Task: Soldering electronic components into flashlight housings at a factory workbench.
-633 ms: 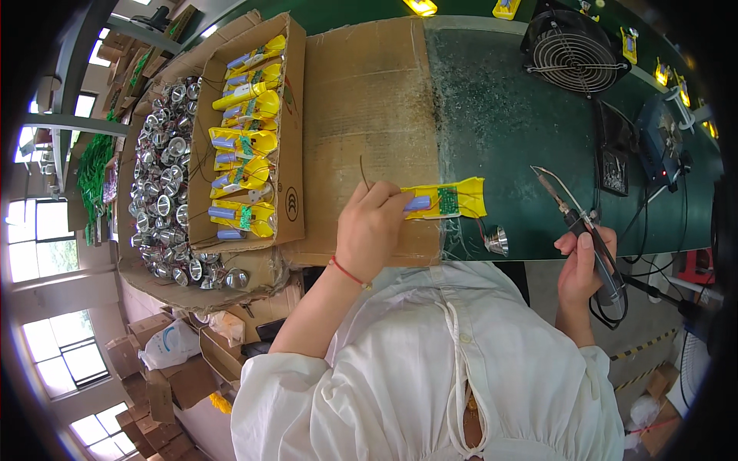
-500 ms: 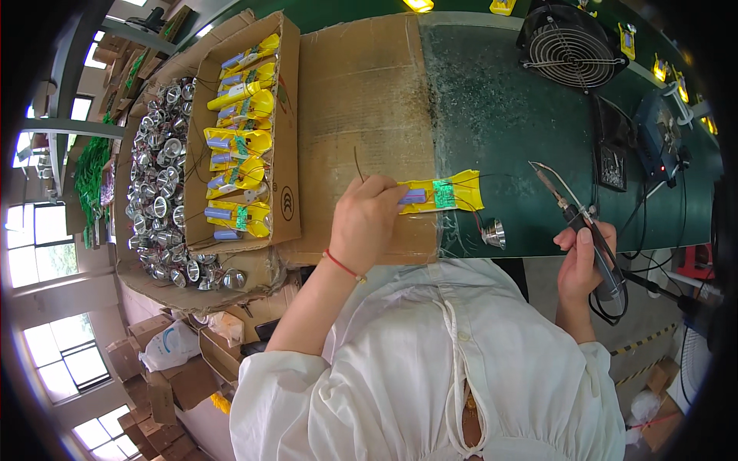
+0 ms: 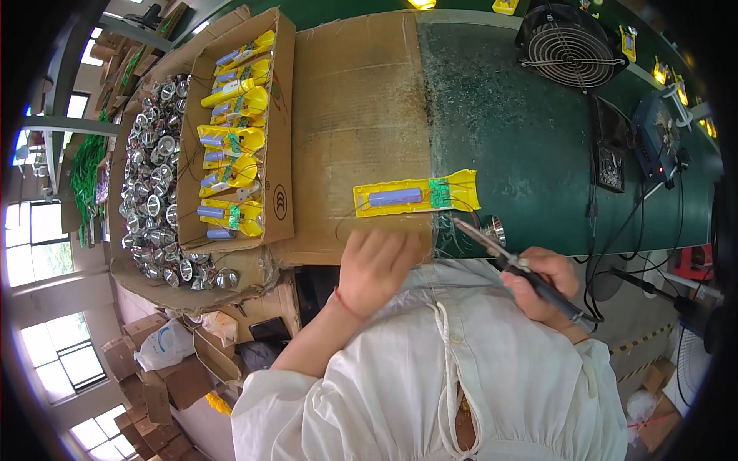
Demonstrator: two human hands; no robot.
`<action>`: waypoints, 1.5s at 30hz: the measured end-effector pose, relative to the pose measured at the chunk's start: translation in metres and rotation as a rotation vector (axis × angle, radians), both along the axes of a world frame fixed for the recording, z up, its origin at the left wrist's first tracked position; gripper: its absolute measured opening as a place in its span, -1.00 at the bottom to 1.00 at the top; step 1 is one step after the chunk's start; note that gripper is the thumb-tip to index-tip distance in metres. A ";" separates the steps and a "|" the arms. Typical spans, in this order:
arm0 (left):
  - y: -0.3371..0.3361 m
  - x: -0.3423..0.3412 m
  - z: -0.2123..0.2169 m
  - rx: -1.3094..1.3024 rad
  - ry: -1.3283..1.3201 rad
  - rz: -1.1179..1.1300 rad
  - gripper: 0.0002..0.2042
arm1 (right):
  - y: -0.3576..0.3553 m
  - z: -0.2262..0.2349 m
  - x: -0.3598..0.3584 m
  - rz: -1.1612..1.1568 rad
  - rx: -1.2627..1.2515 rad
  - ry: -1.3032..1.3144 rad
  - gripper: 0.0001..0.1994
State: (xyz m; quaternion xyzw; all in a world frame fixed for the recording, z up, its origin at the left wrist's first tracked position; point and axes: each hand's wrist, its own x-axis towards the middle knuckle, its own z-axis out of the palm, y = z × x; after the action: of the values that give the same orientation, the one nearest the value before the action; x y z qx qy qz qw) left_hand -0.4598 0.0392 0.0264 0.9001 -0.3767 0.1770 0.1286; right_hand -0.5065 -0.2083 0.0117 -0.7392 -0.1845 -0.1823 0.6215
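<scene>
A yellow plastic half shell [image 3: 360,201] lies at the cardboard's right edge, reaching over the green surface. Inside it sit a purple cylindrical battery [image 3: 394,197] and a green circuit board [image 3: 440,194], with thin wires trailing out. A silver reflector cup [image 3: 496,230] rests to its right, partly behind the soldering iron [image 3: 560,301]. My right hand [image 3: 555,267] is closed around the iron's black handle, its tip pointing up-left toward the board's wires. Just below the shell, apart from it, is my left hand [image 3: 375,269]; its bent fingers are smeared by motion.
At left stands a cardboard box [image 3: 280,146] of similar yellow shells, beside a bigger carton [image 3: 123,265] heaped with silver reflector cups. A black fan [image 3: 570,58], a black tray [image 3: 611,165] and a blue soldering station [image 3: 653,138] with cables occupy the right side.
My left hand has let go of the shell and drawn back below it, uncovering the battery. My right hand has brought the soldering iron left and down, near the reflector cup.
</scene>
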 end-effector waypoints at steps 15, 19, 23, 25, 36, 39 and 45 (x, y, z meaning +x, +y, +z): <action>-0.022 0.041 -0.004 -0.467 0.415 0.075 -0.84 | 0.008 -0.011 -0.002 -0.007 0.160 0.340 -0.78; -0.027 0.044 -0.003 -0.543 0.506 0.127 -0.92 | 0.012 -0.010 0.000 -0.038 0.178 0.388 -0.78; -0.031 0.045 -0.002 -0.609 0.566 0.234 -0.93 | 0.011 -0.009 0.001 -0.064 0.181 0.483 -0.80; -0.033 0.046 -0.002 -0.593 0.568 0.252 -0.93 | 0.013 -0.008 0.002 -0.087 0.195 0.493 -0.81; -0.037 0.044 -0.005 -0.519 0.508 0.296 -0.93 | 0.021 -0.003 0.008 -0.096 0.145 0.519 -0.86; -0.036 0.045 -0.006 -0.533 0.476 0.275 -0.92 | 0.021 -0.006 0.008 -0.083 0.121 0.510 -0.86; -0.037 0.050 -0.009 -0.508 0.430 0.283 -0.94 | 0.019 -0.011 0.009 -0.155 0.267 0.455 -0.86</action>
State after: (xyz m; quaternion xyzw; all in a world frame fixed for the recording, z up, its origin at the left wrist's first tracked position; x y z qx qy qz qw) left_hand -0.4100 0.0022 0.0171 0.8992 -0.1568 0.0877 0.3990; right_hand -0.4976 -0.1894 0.0003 -0.6845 0.0428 -0.0813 0.7232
